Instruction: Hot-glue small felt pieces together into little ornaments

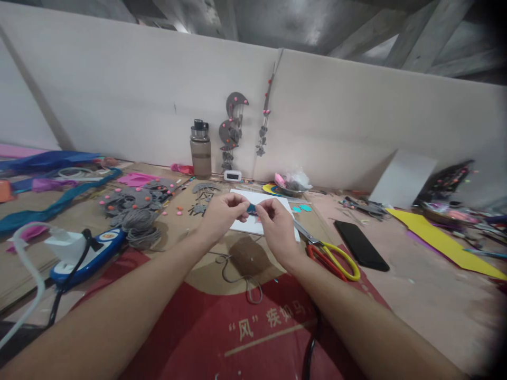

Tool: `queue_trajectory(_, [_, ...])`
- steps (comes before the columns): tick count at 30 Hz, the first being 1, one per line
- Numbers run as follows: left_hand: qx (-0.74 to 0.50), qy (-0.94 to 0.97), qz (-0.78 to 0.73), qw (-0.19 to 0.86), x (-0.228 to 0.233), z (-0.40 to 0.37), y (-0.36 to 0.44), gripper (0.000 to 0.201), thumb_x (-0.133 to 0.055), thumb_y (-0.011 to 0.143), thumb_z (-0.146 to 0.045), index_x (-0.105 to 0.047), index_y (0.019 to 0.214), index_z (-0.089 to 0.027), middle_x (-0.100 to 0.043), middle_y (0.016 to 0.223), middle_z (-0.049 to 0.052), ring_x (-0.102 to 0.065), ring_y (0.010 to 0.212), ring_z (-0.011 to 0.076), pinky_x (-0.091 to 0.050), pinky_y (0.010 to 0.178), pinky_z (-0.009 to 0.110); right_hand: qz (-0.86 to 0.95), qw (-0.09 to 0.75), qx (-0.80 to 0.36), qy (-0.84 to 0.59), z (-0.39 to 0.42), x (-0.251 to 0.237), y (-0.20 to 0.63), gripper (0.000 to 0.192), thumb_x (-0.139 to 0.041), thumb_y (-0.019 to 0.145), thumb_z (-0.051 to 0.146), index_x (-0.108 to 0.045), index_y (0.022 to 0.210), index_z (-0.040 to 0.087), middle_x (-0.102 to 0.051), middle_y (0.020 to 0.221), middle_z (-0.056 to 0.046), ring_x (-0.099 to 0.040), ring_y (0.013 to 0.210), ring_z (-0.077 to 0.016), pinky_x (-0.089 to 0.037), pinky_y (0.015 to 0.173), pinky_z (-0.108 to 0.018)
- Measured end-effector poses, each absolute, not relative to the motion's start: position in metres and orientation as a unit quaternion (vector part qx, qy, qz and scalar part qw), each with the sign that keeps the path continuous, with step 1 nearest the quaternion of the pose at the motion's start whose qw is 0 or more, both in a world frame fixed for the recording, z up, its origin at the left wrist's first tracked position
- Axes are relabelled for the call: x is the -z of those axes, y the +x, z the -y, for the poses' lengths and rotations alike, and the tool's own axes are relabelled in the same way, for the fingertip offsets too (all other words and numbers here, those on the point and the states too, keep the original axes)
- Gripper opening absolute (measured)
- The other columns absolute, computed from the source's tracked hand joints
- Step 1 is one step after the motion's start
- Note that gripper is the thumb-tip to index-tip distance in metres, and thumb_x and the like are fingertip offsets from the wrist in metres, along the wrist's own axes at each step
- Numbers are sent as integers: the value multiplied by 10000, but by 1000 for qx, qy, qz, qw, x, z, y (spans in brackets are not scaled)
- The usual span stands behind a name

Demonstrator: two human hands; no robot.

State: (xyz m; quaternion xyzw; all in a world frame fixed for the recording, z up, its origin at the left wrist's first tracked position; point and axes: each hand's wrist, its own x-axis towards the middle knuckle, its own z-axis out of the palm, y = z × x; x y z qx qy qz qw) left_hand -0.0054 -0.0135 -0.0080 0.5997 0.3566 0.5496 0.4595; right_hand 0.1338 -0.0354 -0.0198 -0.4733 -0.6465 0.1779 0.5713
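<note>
Between my fingertips is a small dark teal piece (pixel 252 209), perhaps felt; its exact shape is mostly covered. My left hand (pixel 224 214) pinches it from the left, thumb and index together. From the right, my right hand (pixel 276 224) pinches its other side. Both hands are raised over a white sheet (pixel 247 226) on the cardboard. A loose grey cord (pixel 225 264) lies on the cardboard below my hands. Scissors (pixel 317 244) with red and yellow handles rest just right of my right hand. Teal cut pieces (pixel 303 208) lie beyond it.
At left are a grey yarn bundle (pixel 140 227), grey felt pieces with pom-poms (pixel 138 198) and a blue power strip (pixel 95 253). A bottle (pixel 201 153) stands by the wall. A black phone (pixel 360 245) and yellow sheet (pixel 439 237) lie at right.
</note>
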Motion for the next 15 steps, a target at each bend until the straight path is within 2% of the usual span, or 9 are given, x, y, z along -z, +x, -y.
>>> queue_trajectory(8, [-545, 608, -358, 453, 9, 12, -6, 139, -629, 712, -271, -612, 742, -136, -587, 574, -2, -543, 524, 98, -469, 568, 245, 643, 569, -192, -476, 33, 19, 134, 209, -524, 795, 354, -630, 830, 177, -611, 783, -28, -516, 688, -141, -406, 638, -267])
queue_trajectory(15, [-539, 611, -353, 459, 12, 10, -5, 155, -642, 710, -284, -623, 744, -134, -595, 570, 3, -539, 522, 100, -464, 567, 244, 626, 563, -225, -490, 36, 14, 133, 167, -534, 762, 313, -608, 745, 165, -580, 680, -4, -479, 623, -124, -376, 586, -246])
